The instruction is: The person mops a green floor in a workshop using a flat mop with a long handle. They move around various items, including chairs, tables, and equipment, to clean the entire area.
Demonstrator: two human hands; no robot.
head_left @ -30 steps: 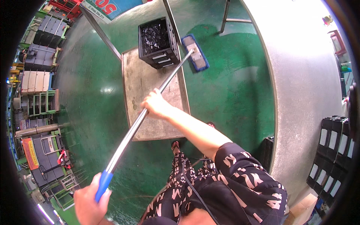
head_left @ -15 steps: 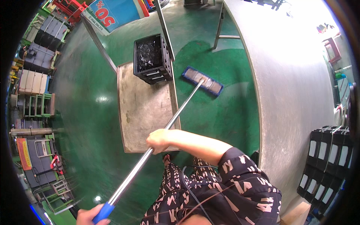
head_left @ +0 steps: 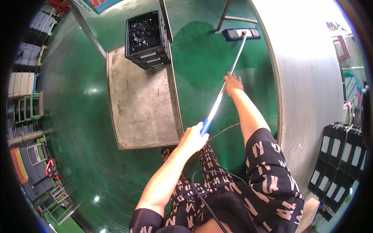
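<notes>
Lettering was recorded at these places. Upper left of the frame: a blue banner, cut by the picture's edge, bore large red characters; its white strip carried a line of small digits. Lower centre to lower right: pale block capitals were printed all over the wearer's black shirt and black trousers, many broken by folds. Far left: an orange-and-yellow panel appeared marked, but its wording was too blurred to read.
</notes>
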